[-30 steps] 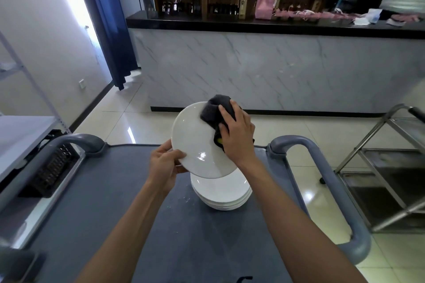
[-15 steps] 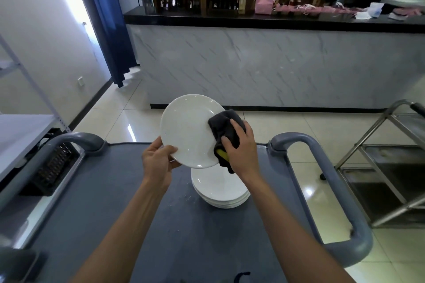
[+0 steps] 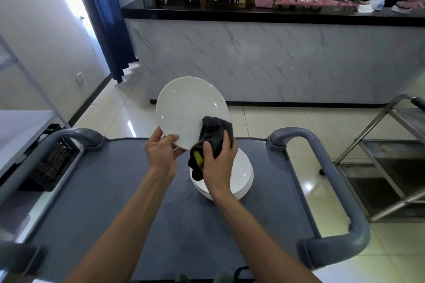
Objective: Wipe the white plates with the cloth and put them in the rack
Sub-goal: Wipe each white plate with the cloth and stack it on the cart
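Note:
My left hand point(image 3: 161, 154) pinches the lower rim of a white plate point(image 3: 188, 108), which stands tilted up facing me above the cart. A dark grey cloth point(image 3: 212, 135) with a yellow patch is gripped in my right hand point(image 3: 218, 158) and pressed against the plate's lower right edge. Below both hands a stack of white plates point(image 3: 241, 174) sits on the grey cart top point(image 3: 110, 202), partly hidden by my right hand and the cloth.
The cart has grey tube handles at left point(image 3: 76, 133) and right point(image 3: 322, 167). A black crate point(image 3: 53, 163) sits on a shelf unit at left. A steel trolley point(image 3: 391, 161) stands at right. A marble-fronted counter point(image 3: 276, 60) lies ahead across tiled floor.
The cloth and my right hand slid from the plate's upper right down to its lower right edge. The plate tipped more upright and rose a little.

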{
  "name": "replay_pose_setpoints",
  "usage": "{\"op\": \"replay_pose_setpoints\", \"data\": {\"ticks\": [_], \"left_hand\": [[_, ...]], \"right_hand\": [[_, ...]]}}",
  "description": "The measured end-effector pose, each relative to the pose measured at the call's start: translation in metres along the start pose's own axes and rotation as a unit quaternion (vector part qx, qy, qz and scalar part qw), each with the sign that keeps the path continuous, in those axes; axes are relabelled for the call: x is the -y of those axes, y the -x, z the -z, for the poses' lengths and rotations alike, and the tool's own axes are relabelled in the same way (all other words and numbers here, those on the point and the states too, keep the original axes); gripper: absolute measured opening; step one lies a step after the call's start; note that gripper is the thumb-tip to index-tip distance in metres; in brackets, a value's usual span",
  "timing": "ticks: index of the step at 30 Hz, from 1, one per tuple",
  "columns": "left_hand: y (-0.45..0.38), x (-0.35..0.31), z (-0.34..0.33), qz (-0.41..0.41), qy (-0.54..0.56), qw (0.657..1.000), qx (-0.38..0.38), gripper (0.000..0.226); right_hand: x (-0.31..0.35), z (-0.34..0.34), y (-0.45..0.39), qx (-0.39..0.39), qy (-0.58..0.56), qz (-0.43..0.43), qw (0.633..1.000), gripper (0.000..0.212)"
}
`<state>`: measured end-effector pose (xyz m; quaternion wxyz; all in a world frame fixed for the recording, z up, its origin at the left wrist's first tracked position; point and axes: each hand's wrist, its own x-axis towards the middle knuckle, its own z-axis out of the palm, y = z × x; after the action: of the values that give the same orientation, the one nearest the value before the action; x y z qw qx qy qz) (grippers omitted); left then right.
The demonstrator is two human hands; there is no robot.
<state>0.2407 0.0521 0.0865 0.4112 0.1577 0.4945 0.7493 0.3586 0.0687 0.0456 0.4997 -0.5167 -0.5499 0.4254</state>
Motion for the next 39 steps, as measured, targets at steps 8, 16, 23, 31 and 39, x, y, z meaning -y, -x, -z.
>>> {"op": "replay_pose_setpoints", "data": {"ticks": [8, 16, 23, 31, 39], "left_hand": [[0.007, 0.005, -0.005, -0.020, -0.029, 0.999, 0.010, 0.043], [-0.005, -0.002, 0.012, 0.002, -0.100, 0.994, 0.053, 0.041], [-0.016, -0.004, 0.024, 0.022, -0.150, 0.985, 0.086, 0.043], [-0.023, -0.019, 0.035, 0.040, -0.231, 0.963, 0.135, 0.044], [-0.033, -0.044, 0.036, 0.037, -0.313, 0.928, 0.200, 0.047]], "right_hand": [[-0.002, 0.002, -0.001, -0.012, -0.017, -0.007, 1.000, 0.062], [0.000, 0.041, -0.051, 0.019, 0.089, 0.065, 0.994, 0.057], [-0.001, 0.054, -0.079, 0.070, 0.191, 0.147, 0.968, 0.055], [0.000, 0.059, -0.094, 0.088, 0.224, 0.224, 0.945, 0.053], [0.014, 0.051, -0.093, 0.115, 0.257, 0.314, 0.907, 0.051]]}}
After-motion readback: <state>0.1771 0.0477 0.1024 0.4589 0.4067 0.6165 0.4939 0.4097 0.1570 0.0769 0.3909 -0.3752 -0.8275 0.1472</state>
